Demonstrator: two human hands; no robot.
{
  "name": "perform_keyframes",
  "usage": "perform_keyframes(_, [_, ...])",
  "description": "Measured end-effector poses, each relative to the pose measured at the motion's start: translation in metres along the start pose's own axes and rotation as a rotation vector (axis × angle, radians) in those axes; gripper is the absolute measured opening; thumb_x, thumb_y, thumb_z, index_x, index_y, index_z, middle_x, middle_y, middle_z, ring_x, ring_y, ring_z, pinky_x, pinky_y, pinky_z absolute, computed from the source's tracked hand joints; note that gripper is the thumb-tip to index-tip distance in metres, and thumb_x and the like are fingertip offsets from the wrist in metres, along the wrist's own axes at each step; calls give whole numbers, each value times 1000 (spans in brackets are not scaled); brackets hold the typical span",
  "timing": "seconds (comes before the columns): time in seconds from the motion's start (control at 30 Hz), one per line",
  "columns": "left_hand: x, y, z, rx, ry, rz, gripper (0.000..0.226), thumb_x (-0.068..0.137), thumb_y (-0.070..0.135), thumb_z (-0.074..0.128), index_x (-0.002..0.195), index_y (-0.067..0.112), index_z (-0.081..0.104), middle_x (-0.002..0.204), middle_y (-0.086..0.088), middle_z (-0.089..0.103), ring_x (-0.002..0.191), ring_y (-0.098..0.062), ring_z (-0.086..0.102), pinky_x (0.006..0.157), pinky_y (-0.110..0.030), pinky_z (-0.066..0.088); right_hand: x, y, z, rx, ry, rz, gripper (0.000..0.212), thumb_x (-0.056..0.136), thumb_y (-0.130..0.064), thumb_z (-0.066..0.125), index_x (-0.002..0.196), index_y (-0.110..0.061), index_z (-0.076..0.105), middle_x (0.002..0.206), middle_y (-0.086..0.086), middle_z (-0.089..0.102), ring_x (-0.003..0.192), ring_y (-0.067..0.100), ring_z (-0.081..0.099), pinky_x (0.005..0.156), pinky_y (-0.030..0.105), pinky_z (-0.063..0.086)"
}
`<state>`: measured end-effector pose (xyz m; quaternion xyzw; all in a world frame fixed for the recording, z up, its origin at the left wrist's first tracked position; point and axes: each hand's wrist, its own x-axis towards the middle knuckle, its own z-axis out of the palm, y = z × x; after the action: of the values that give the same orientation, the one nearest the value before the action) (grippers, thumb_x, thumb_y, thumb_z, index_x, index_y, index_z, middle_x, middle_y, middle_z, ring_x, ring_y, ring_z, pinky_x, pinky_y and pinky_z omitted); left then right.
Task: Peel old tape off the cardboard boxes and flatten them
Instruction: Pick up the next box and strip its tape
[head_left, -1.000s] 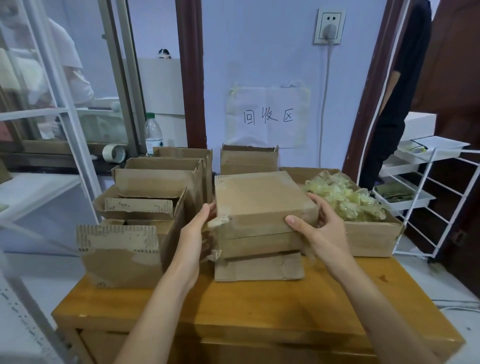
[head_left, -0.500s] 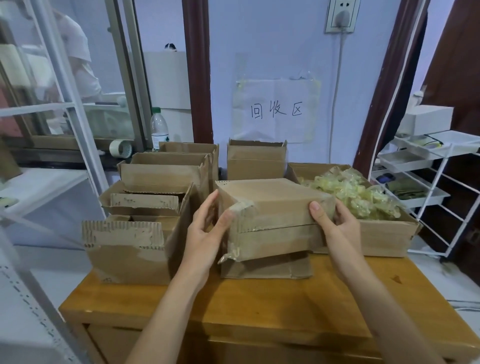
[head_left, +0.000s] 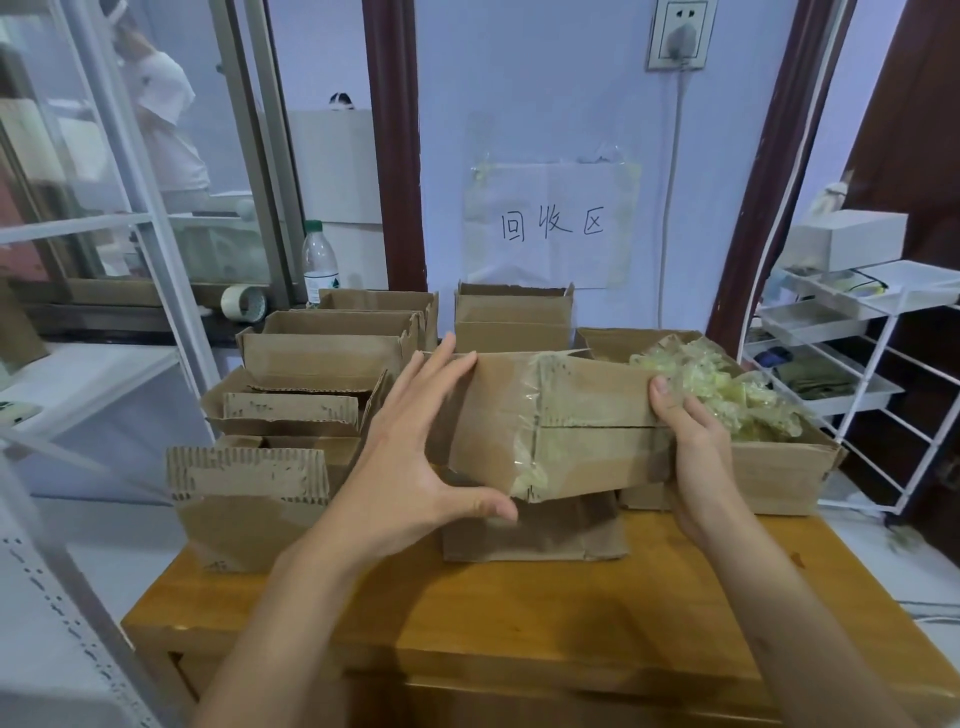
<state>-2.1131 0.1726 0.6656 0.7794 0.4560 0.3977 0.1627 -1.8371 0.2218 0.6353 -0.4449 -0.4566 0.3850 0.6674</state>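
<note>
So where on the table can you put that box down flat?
The bare patch is the near strip of the wooden table, in front of the flattened brown cardboard piece and the torn corrugated box. Behind that it is crowded: open cardboard boxes on the left, the box of crumpled yellowish tape on the right.

We see a closed brown cardboard box (head_left: 561, 421) held tilted above the wooden table (head_left: 519, 634), its taped face turned toward us. Clear old tape (head_left: 540, 415) runs down that face, wrinkled and yellowish, crossing the seam between the flaps. Under it a flat cardboard box (head_left: 535, 535) lies on the table. At the table's left end, opened cardboard boxes (head_left: 291, 415) stand clustered, flaps up, corrugated edges torn.
</note>
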Motion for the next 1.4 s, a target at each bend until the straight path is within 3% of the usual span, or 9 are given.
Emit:
perform_keyframes(0.13, [6, 3, -5, 58, -31, 15, 137, 49, 70, 94, 160, 54, 14, 162, 44, 7, 154, 10, 1, 127, -54, 17, -3, -4, 3, -68, -32, -2, 57, 77, -72, 73, 115, -30, 76, 117, -8, 76, 120, 19, 64, 114, 52, 44])
perform_keyframes(0.33, [7, -1, -3, 85, 143, 121, 128, 52, 70, 89, 161, 41, 30, 156, 38, 24, 148, 12, 20, 118, -23, 23, -9, -6, 11, -287, 211, -101, 85, 85, -63, 71, 156, -24, 43, 148, -5, 55, 133, 12, 50, 109, 36, 42])
perform_keyframes(0.5, [11, 6, 5, 48, 300, 131, 125, 55, 62, 94, 160, 31, 35, 159, 24, 31, 152, -4, 27, 125, -41, 30, -46, -31, 19, -330, 170, -389, 32, 96, -45, 68, 123, -28, 66, 119, -15, 67, 111, 2, 61, 96, 35, 55])
perform_keyframes(0.67, [13, 7, 29, 130, 325, 195, 104, 71, 64, 79, 160, 27, 38, 160, 10, 32, 153, -12, 25, 125, -51, 28, -90, -45, 50, -462, -83, -651, 51, 88, -55, 66, 128, -22, 63, 124, -14, 62, 117, 10, 61, 94, 27, 51])
perform_keyframes(0.77, [8, 3, 43, 145, 327, 171, 99, 74, 63, 75, 159, 32, 36, 161, 8, 30, 154, -15, 23, 123, -56, 30, -90, -29, 60, -546, 50, -693, 54, 87, -45, 77, 129, -15, 63, 124, -7, 61, 116, 11, 60, 94, 32, 53])
perform_keyframes(0.9, [0, -5, 50, 154, 302, 157, 107, 67, 59, 83, 159, 31, 36, 160, 10, 30, 154, -17, 24, 119, -57, 36, -81, -14, 56, -474, 161, -780, 28, 92, -20, 81, 115, -8, 74, 107, -2, 71, 97, 9, 68, 80, 27, 58])
perform_keyframes(1.07, [-6, -11, 49, 126, 284, 128, 109, 65, 63, 82, 159, 33, 36, 161, 14, 29, 154, -13, 23, 121, -57, 35, -77, -6, 49, -422, 140, -808, 9, 94, -10, 76, 99, -4, 80, 94, 0, 74, 88, 9, 70, 75, 20, 55])
perform_keyframes(1.23, [-7, -13, 49, 118, 288, 107, 110, 65, 68, 82, 158, 40, 31, 160, 16, 28, 152, -11, 25, 121, -55, 35, -76, -2, 50, -437, 106, -703, 15, 103, -17, 62, 95, -11, 73, 82, -9, 66, 76, -1, 59, 69, 9, 40])
perform_keyframes(1.4, [-9, -17, 48, 114, 287, 105, 111, 63, 67, 85, 158, 40, 32, 159, 17, 30, 150, -10, 27, 122, -48, 35, -77, -1, 54, -399, 70, -584, 17, 107, -25, 52, 97, -21, 66, 84, -14, 67, 75, 2, 62, 68, 13, 44])
